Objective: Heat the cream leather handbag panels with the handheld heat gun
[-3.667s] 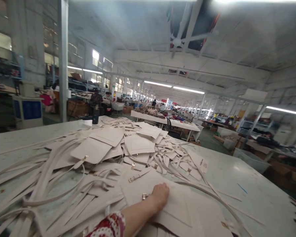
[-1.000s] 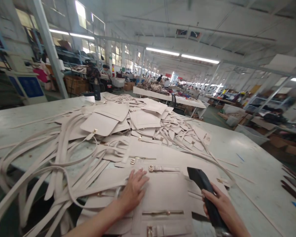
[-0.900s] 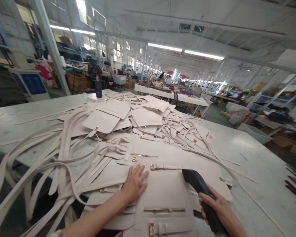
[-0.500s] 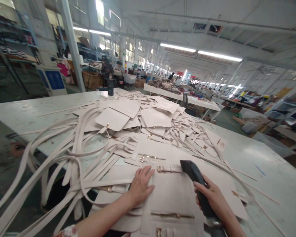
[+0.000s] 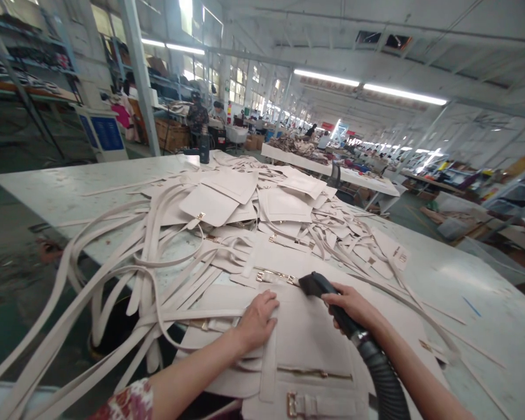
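Observation:
My left hand [image 5: 257,319] lies flat with fingers spread on a cream leather bag panel [image 5: 308,343] that has a gold zip and buckle strap. My right hand [image 5: 354,306] is closed round a black nozzle [image 5: 321,290] joined to a ribbed grey hose [image 5: 382,382]. The nozzle's tip rests on the panel's upper edge, beside a small strap with a gold buckle [image 5: 275,276]. Both hands are close together, about a hand's width apart.
A heap of cream panels and long straps [image 5: 227,224] covers the white worktable [image 5: 459,303]; straps hang over its left edge. A dark bottle [image 5: 204,149] stands at the far corner. Other tables, shelves and seated workers fill the hall behind.
My right hand came into view with the nozzle and has carried it left and forward across the panel to the top edge. My left hand stayed flat on the panel.

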Tool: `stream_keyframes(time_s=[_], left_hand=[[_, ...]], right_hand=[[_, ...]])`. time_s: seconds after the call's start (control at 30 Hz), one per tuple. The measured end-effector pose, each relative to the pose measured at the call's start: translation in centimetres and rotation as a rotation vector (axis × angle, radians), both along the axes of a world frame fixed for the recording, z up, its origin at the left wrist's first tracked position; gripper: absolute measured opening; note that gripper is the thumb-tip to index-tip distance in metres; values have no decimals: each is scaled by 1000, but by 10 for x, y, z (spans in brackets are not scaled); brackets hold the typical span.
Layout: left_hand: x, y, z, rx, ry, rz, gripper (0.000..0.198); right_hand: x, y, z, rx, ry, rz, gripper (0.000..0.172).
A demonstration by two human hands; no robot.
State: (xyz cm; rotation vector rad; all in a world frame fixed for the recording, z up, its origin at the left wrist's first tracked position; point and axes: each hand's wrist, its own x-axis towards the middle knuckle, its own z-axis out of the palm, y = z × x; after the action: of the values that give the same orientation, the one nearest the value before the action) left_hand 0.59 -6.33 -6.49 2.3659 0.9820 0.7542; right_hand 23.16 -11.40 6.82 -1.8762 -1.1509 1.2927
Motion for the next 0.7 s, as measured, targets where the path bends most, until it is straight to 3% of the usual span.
stream_keyframes(time_s=[0.17,0.27,0.4,0.5,0.7], left_hand=[[-31,32,20,-11,106,223,46],[-52,38,20,-22,163,265,34],[-61,29,10,58,143,250,20],[-57,25,6,87,138,264,19],[-54,28,5,89,139,252,21]], right_hand=[[-15,-5,13,169,-65,-45,45],[-35,-25,11,86,19,80,51],[-57,-34,-10,-27,92,189,52],[-62,-22,-20,-53,103,199,51],[-80,17,-15,-64,48,296,41]])
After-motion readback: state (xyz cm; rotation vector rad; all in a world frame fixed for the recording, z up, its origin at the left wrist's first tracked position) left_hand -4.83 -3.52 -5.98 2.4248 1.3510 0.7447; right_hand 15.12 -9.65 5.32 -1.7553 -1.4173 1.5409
